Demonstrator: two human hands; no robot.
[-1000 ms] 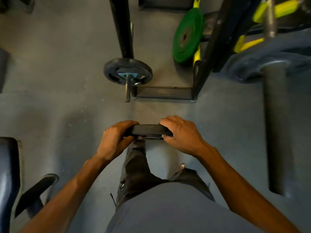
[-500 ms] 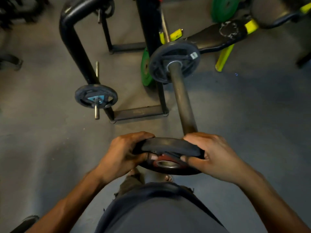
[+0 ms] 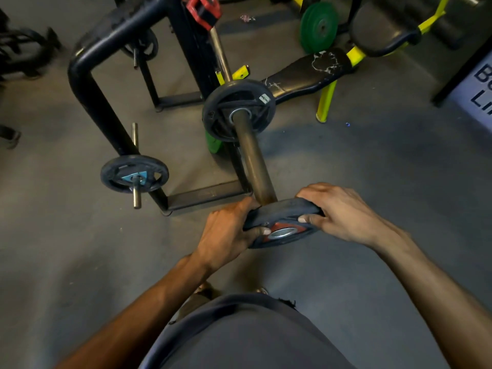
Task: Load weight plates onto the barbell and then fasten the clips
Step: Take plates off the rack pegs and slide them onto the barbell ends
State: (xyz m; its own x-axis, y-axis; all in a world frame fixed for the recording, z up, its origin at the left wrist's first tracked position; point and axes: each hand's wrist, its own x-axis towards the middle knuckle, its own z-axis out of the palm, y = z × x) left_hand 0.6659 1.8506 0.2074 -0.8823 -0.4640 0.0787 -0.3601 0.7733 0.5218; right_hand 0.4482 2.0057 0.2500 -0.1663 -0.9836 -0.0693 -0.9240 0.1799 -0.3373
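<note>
Nearest the body, both hands clamp one small dark weight plate (image 3: 282, 225): the left hand (image 3: 229, 230) wraps its left rim with the thumb on the near face, and the right hand (image 3: 338, 211) closes over its right rim. A second ago this plate hung low over bare floor with the bar off to the side. Now it has been raised and tipped so its metal-ringed hole faces the person, and its far face sits right at the near end of the barbell sleeve (image 3: 253, 155). Whether the sleeve tip has entered the hole is hidden behind the plate. In my judgement the lining-up is nearly done and the push along the sleeve comes next. Further along the sleeve, one plate already loaded (image 3: 239, 107) sits against the collar. Beyond it, past the rack, a red clip (image 3: 203, 8) waits unused.
</note>
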